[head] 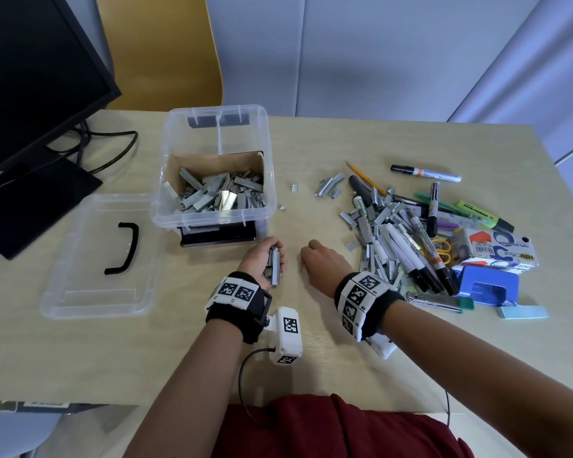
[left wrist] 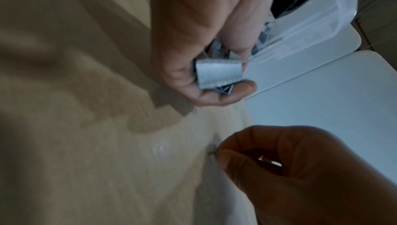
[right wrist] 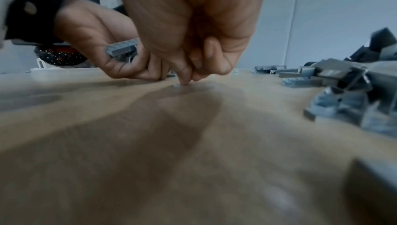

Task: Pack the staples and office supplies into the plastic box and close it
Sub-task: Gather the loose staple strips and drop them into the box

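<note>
The clear plastic box (head: pixel 271 180) stands open at the table's middle left, with a card liner and a heap of staple strips (head: pixel 219 193) inside. Its lid (head: pixel 100 256) lies flat to the left. My left hand (head: pixel 272 256) (left wrist: pixel 214 82) (right wrist: pixel 120 58) sits just in front of the box, palm up, gripping several staple strips (head: pixel 274 264) (left wrist: pixel 219 74) (right wrist: pixel 123 48). My right hand (head: pixel 306 256) (left wrist: pixel 217 155) (right wrist: pixel 187 79) is beside it with fingers curled, thumb and forefinger pinching a tiny staple piece (right wrist: pixel 175 86) on the table top.
A pile of staple strips and markers (head: pixel 387 233) lies to the right, with scissors (head: pixel 440 249), a tape box (head: pixel 500 249) and a blue hole punch (head: pixel 487 285). A few loose staples (head: pixel 329 185) sit beyond my hands. A monitor (head: pixel 30 110) and cables (head: pixel 106 150) fill the left.
</note>
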A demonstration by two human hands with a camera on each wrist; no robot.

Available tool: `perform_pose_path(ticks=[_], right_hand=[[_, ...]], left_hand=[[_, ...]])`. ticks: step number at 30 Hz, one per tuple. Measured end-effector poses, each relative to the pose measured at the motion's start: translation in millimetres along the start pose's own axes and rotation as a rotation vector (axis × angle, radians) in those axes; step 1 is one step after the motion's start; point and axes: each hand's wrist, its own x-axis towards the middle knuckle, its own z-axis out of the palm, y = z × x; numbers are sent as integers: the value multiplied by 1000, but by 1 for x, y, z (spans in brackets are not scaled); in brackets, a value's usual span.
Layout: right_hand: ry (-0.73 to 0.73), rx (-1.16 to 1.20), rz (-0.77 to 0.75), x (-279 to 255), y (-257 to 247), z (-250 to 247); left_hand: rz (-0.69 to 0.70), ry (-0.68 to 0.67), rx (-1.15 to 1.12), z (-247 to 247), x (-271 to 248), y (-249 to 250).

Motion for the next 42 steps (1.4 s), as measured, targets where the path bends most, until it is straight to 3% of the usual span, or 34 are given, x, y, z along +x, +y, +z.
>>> perform_pose_path(ticks=[14,19,22,28,32,35,38,40,42], right_hand=[[16,-58,107,-9,35,-9],[91,133,228,-10,55,-30],[211,339,287,-9,60,-51],[370,624,154,5,33,-107],[284,919,87,23,4,-133],[125,1126,32,35,-22,-142],[-13,1197,7,47,-47,-143],[-21,1101,-11,53,-61,-141],[-20,1015,-32,58,-71,-138]], left_hand=[[-50,-41,75,11,-4,-4],[-16,-62,118,19,-7,-3],[-13,-100,123,30,-15,2],[-6,-376,73,65,-61,43],[24,-417,-181,63,-83,92],[-10,-348,-457,46,-84,124],[88,-151,-662,26,-76,144],[171,-27,-674,16,-69,154],[232,25,-541,10,-65,159]])
